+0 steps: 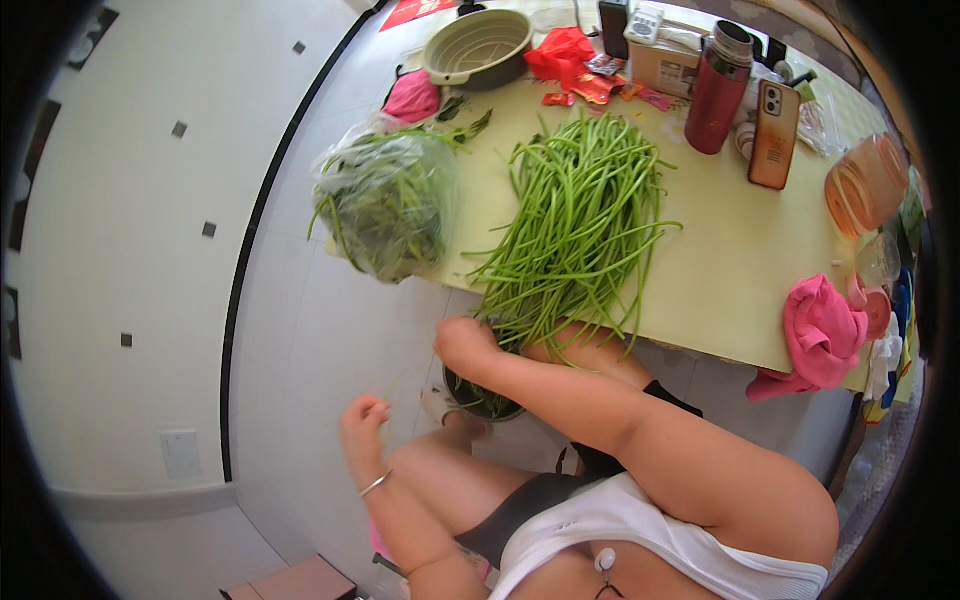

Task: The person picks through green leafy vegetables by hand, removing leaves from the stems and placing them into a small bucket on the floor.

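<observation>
A large heap of long green vegetable stems (585, 210) lies on the table, their lower ends hanging over its near edge. My right hand (465, 344) is closed beside those hanging ends, above a dark bin (508, 411) with green scraps inside. What its fingers hold is hidden from this side. Off to the left, over the floor, is my left hand (364, 422), a bangle on its wrist. Its fingers are curled together, and a faint thin green strand shows by the fingertips, too blurred to name. A clear plastic bag (395, 195) of leafy greens sits at the table's left edge.
Along the far side of the pale yellow table (715, 270) stand a ribbed basin (480, 50), a red plastic bag (562, 54), a red thermos (718, 90) and a phone (774, 135). At the right are a pinkish container (868, 185) and a pink cloth (822, 332).
</observation>
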Demonstrator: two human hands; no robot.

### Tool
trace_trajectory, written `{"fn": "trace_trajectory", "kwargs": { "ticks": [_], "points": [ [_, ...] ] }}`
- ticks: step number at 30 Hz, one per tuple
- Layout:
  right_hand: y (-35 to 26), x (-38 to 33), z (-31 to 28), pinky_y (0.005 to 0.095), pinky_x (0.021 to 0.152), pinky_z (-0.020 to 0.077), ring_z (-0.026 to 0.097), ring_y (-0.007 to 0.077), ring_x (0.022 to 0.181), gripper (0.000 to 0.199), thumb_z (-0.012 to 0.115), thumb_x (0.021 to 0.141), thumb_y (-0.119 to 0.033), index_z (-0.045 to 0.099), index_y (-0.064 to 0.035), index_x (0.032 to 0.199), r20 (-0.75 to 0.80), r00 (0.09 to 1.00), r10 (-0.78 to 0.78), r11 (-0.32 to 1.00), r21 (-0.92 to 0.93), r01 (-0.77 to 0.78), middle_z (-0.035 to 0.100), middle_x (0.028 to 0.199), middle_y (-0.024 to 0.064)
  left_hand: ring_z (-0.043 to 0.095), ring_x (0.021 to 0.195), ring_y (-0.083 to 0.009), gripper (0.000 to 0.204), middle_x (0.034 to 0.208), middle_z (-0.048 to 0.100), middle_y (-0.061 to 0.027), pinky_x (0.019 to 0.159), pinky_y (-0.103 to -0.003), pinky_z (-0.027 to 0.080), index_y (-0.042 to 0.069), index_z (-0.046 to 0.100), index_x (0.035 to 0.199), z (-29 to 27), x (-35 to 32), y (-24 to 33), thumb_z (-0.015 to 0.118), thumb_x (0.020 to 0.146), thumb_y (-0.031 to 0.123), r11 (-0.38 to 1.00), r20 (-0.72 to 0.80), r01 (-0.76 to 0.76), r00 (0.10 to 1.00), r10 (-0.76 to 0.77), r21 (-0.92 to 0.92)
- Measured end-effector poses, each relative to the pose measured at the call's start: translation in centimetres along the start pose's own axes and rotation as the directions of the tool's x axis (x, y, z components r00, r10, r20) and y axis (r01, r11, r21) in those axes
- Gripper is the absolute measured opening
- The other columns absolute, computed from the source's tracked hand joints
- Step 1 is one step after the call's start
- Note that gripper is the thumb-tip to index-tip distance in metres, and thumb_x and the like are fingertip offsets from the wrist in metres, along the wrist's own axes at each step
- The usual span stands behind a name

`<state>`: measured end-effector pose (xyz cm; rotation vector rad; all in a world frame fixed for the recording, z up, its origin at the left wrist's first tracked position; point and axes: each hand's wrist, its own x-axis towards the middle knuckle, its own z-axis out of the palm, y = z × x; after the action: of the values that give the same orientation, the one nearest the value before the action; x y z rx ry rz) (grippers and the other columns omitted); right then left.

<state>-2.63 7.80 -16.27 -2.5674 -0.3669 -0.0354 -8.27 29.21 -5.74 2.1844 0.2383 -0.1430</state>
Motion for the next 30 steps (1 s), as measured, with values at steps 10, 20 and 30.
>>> {"fn": "trace_trajectory", "kwargs": {
  "ticks": [10, 20, 30],
  "points": [
    [-0.8, -0.5, 0.9, 0.0452, 0.081, 0.0449, 0.065, 0.0299, 0.099, 0.020, 0.065, 0.082, -0.020, 0.073, -0.0087, 0.097, 0.444, 0.896, -0.015, 0.999, -0.029, 0.031, 0.070, 0.102, 0.0099, 0.056, 0.072, -0.0088, 0.005, 0.079, 0.062, -0.0021, 0.064, -0.021, 0.045, -0.001, 0.067, 0.085, 5.4, 0.9, 18.1, 0.068, 0.080, -0.002, 0.925, 0.119, -0.358, 0.920, 0.372, -0.127],
    [-0.7, 0.9, 12.9, 0.0443, 0.076, 0.0481, 0.067, 0.0271, 0.097, 0.022, 0.066, 0.081, -0.012, 0.073, -0.0084, 0.101, 0.249, 0.967, -0.056, 0.973, 0.231, -0.003, 0.069, 0.109, 0.0087, 0.065, 0.081, -0.0311, 0.020, 0.095, 0.066, -0.0143, 0.070, -0.035, 0.053, 0.002, 0.067, 0.092, 21.1, 5.1, 27.6, 0.062, 0.076, -0.008, 0.028, 0.413, -0.999, 0.033, 0.910, 0.019],
    [-1.4, 0.2, -0.6, 0.0437, 0.075, 0.0503, 0.067, 0.0296, 0.096, 0.021, 0.065, 0.081, -0.010, 0.072, -0.0071, 0.101, 0.565, 0.802, -0.195, 0.975, 0.198, 0.098, 0.069, 0.107, 0.0098, 0.065, 0.081, -0.0332, 0.017, 0.096, 0.068, -0.0156, 0.074, -0.041, 0.051, 0.004, 0.068, 0.095, 19.5, 12.8, 27.7, 0.064, 0.078, 0.003, 0.005, 0.412, -0.955, 0.133, 0.901, 0.296]
  ]
}}
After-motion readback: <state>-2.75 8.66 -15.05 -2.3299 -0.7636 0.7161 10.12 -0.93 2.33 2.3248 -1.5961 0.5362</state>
